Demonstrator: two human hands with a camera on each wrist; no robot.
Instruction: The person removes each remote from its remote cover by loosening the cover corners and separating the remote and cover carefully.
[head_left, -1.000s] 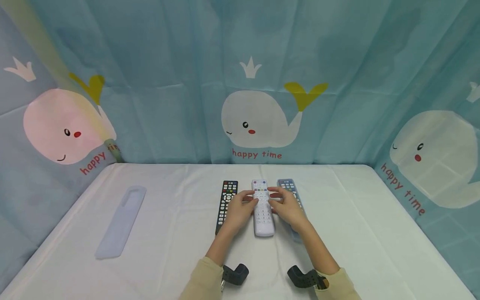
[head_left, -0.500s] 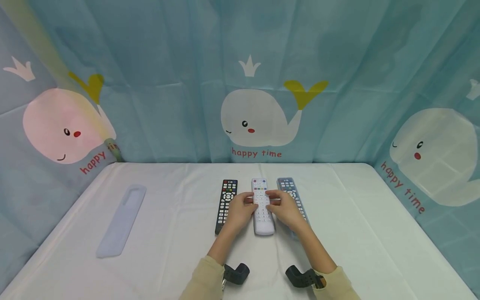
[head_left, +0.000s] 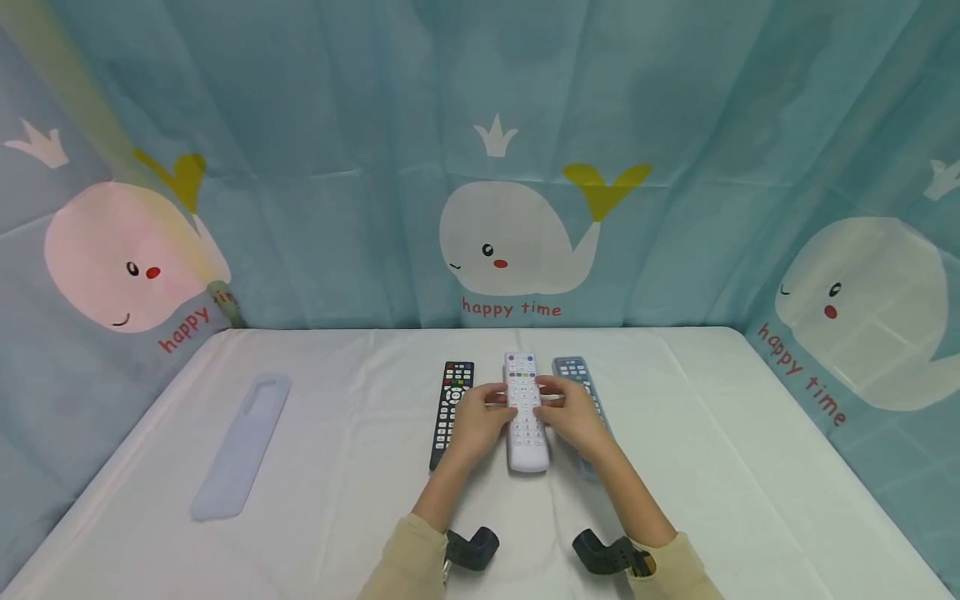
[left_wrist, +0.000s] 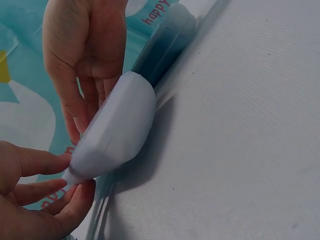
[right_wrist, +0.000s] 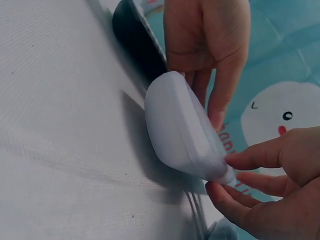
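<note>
- Your left hand (head_left: 474,421) and right hand (head_left: 573,417) meet at the centre of the head view, both on the white remote (head_left: 525,417).
- White remote: lies lengthwise in the middle of the white table (head_left: 360,500), the middle one of three side by side. Its far end looks tipped up off the cloth; its near end rests on the table.
- Left hand: fingers curled round the remote's left edge, thumb on top near the upper keys. In the left wrist view your left hand (left_wrist: 35,190) pinches the remote (left_wrist: 117,132) from low in the frame.
- Right hand: fingers curled round the right edge, thumb across the keys. In the right wrist view your right hand (right_wrist: 270,190) grips the remote (right_wrist: 180,130) at lower right of the frame.
- Black remote (head_left: 450,408): just left of the white one, flat, partly under your left hand.
- Blue-grey remote (head_left: 576,377): just right of the white one, partly hidden by your right hand.
- Pale silicone sleeve (head_left: 243,446): flat in the left part of the frame, well apart from the remotes.
- Teal whale curtain (head_left: 517,242): fills the upper frame behind the table, reads "happy time".
</note>
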